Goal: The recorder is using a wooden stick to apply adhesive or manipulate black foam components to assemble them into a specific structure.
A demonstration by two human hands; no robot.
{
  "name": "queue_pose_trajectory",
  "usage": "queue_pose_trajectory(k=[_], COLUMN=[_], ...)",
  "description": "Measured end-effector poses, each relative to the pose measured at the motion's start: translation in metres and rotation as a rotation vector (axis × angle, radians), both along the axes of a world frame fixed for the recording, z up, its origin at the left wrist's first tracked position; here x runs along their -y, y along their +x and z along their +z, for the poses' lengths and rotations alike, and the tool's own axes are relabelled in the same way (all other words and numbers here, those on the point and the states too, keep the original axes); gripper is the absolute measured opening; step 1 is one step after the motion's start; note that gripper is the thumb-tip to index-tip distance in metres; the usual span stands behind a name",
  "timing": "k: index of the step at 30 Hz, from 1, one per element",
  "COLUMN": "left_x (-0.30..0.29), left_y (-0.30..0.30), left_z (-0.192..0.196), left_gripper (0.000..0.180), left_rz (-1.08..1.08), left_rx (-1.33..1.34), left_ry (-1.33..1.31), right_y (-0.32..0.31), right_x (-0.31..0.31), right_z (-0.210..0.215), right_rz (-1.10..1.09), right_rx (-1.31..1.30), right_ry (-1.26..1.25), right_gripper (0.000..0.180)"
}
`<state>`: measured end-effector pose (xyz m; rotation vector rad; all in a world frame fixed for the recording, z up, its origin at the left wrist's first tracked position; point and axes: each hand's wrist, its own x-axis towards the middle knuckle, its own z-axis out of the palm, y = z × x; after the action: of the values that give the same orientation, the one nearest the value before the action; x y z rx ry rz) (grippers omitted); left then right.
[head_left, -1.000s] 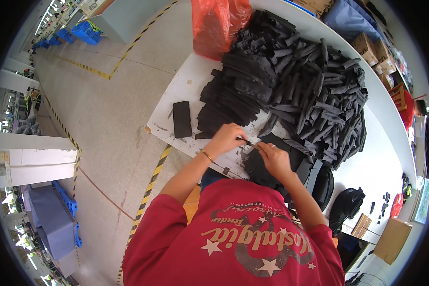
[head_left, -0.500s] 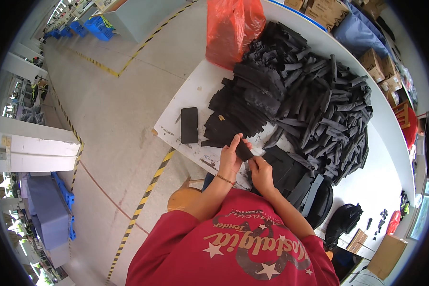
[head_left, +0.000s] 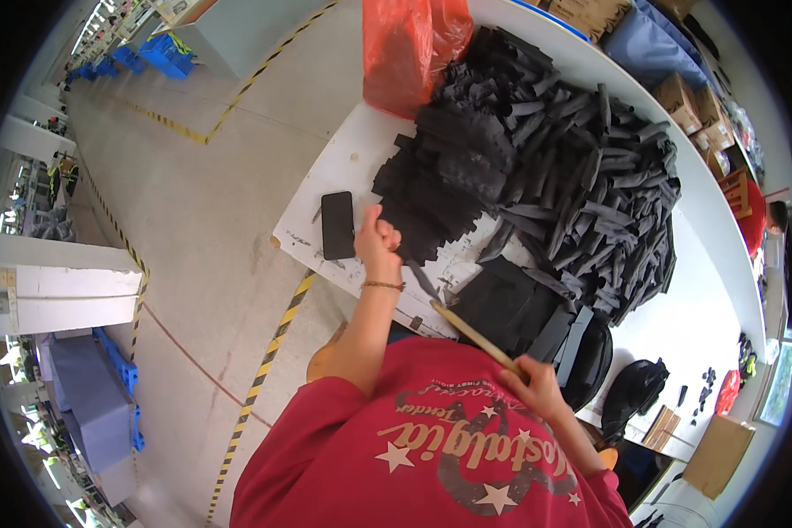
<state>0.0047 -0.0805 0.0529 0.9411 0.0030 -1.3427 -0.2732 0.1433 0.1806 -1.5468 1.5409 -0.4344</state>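
Note:
My left hand (head_left: 378, 244) is a closed fist above the table's near left edge, beside a black phone (head_left: 337, 225). A narrow dark fabric strip (head_left: 422, 278) runs from beside this fist to the tip of a pale wooden stick (head_left: 475, 330); whether the fist grips the strip is hidden. My right hand (head_left: 541, 387) is wrapped round the stick's near end, close to my body. Beyond the fist lie stacked flat black fabric pieces (head_left: 427, 202). A large heap of rolled or folded dark fabric strips (head_left: 590, 189) spreads to their right.
A red plastic bag (head_left: 405, 57) stands at the white table's (head_left: 330, 167) far left corner. Right of my hands lie black sheets (head_left: 506, 304) and black bags (head_left: 634, 392). Cardboard boxes (head_left: 678, 101) sit beyond the table. Another person in red (head_left: 748, 216) is at far right.
My hands have parted: the left moved left and away from me, the right drew back toward my body. The wooden stick and the narrow strip now show between them. The view has shifted slightly.

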Motion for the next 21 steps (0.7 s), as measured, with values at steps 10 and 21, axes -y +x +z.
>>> queue_pose_trajectory(k=[10,21], left_x=[-0.025,-0.126], left_y=[-0.073,-0.098], left_z=[0.059,0.037], left_gripper=[0.027,0.032], left_rz=[-0.225,-1.369], left_rx=[0.122,0.442], left_ry=[0.161,-0.223], right_y=[0.064,-0.046], right_x=[0.118,0.157], right_z=[-0.05,-0.051], right_rz=[-0.508,-0.967], right_rx=[0.506,0.32], right_ry=[-0.38,-0.77], right_gripper=[0.007,0.013])
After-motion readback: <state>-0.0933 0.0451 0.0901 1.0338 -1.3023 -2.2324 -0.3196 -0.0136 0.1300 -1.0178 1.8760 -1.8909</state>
